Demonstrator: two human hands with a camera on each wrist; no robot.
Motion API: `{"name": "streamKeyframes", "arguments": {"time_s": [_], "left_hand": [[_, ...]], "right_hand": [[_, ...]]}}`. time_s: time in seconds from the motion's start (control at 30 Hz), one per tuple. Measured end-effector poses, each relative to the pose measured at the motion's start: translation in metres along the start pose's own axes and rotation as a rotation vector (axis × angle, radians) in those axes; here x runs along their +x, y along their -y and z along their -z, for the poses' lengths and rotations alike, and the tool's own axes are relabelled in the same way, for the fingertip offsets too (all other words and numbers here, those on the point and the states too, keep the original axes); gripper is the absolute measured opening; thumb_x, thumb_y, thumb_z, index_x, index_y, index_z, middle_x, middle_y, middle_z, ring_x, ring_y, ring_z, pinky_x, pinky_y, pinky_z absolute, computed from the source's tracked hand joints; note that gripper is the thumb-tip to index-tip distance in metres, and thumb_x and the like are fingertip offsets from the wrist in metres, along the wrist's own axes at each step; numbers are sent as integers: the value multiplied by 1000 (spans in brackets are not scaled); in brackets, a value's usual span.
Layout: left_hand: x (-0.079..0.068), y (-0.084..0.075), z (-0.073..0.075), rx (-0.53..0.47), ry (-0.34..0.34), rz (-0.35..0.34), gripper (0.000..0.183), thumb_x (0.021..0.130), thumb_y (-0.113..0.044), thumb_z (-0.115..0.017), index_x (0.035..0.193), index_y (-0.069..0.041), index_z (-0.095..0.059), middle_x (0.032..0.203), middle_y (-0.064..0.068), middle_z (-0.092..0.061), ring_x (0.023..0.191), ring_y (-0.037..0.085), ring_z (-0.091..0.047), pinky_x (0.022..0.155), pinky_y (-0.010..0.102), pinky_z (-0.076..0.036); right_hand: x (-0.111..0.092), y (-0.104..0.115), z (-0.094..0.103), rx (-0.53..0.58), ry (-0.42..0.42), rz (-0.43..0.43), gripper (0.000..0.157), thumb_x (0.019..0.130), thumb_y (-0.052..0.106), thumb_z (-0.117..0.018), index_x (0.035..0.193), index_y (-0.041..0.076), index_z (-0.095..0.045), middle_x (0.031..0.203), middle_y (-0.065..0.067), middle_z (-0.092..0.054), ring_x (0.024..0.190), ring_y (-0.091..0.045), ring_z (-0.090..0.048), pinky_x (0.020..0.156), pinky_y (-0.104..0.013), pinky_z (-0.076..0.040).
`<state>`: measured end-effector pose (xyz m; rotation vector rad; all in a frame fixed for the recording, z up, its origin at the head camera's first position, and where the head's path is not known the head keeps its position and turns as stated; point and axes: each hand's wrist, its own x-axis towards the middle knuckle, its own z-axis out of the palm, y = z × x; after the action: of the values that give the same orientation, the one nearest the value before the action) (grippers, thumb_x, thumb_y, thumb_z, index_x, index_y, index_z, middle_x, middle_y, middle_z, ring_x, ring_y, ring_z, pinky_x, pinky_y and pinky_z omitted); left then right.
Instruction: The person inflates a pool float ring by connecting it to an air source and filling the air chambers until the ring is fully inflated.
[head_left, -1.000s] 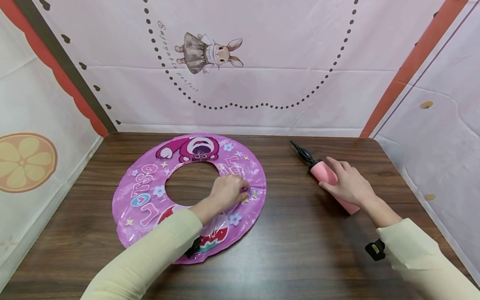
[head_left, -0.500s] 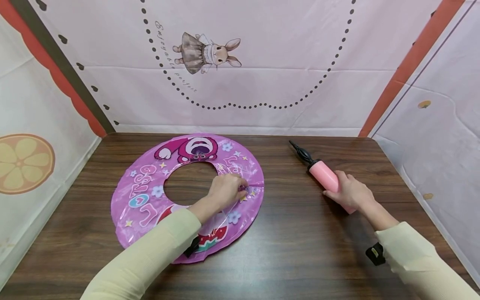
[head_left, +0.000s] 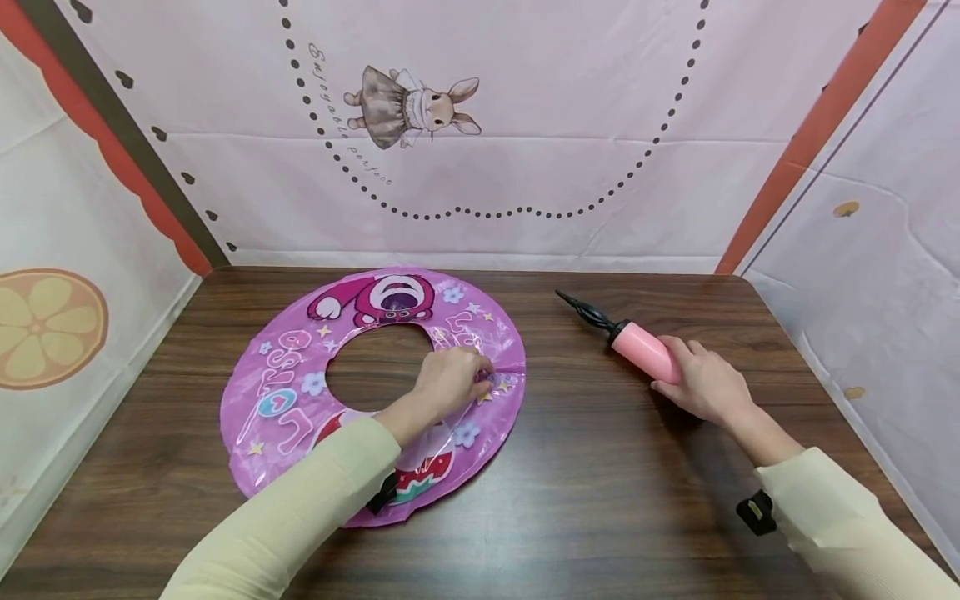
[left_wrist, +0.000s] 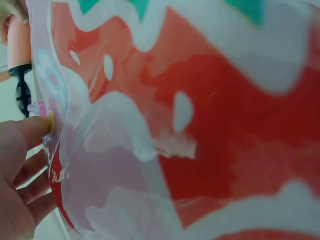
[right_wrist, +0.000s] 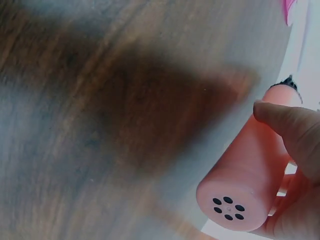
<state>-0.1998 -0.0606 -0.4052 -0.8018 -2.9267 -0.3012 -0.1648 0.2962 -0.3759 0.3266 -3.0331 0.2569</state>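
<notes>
A purple swim ring (head_left: 251, 417) with a printed bear, lettering and strawberries lies on the table, partly filled and wrinkled. My left hand (head_left: 446, 383) pinches its right side at the small clear valve (left_wrist: 36, 108), which sticks out by the thumb in the left wrist view. A pink hand pump (head_left: 643, 350) with a black twisted nozzle (head_left: 592, 314) is gripped by my right hand (head_left: 705, 385) round the rear of its barrel. The nozzle points left and away from me, apart from the ring. Holes dot the pump's end cap (right_wrist: 229, 210) in the right wrist view.
The dark wooden table (head_left: 570, 500) has bare surface between the ring and the pump. A printed pink cloth (head_left: 525, 100) hangs behind the far edge, and pale cloths (head_left: 870, 275) line both sides.
My right hand has closed round the pump and lifted it a little, and its nozzle has swung left. My left hand has stayed at the ring's right side.
</notes>
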Motion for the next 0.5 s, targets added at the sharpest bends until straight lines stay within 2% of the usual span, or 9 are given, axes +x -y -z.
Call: {"name": "streamKeyframes", "arguments": {"time_s": [0.27, 0.5], "left_hand": [[0, 3, 0, 11, -21, 8, 21, 77, -34, -72, 96, -26, -72, 85, -6, -68, 74, 13, -63, 56, 29, -47], [0, 7, 0, 29, -16, 32, 22, 77, -36, -72, 97, -27, -71, 84, -6, -65, 72, 13, -61, 54, 29, -46]], "right_hand": [[-2, 12, 10, -60, -125, 184, 66, 70, 23, -77, 128, 11, -45, 99, -19, -56, 83, -36, -55, 56, -51, -49], [-9, 28, 16, -122, -158, 314, 68, 68, 22, -79, 128, 11, -48, 98, -13, -57, 80, -31, -55, 57, -49, -50]]}}
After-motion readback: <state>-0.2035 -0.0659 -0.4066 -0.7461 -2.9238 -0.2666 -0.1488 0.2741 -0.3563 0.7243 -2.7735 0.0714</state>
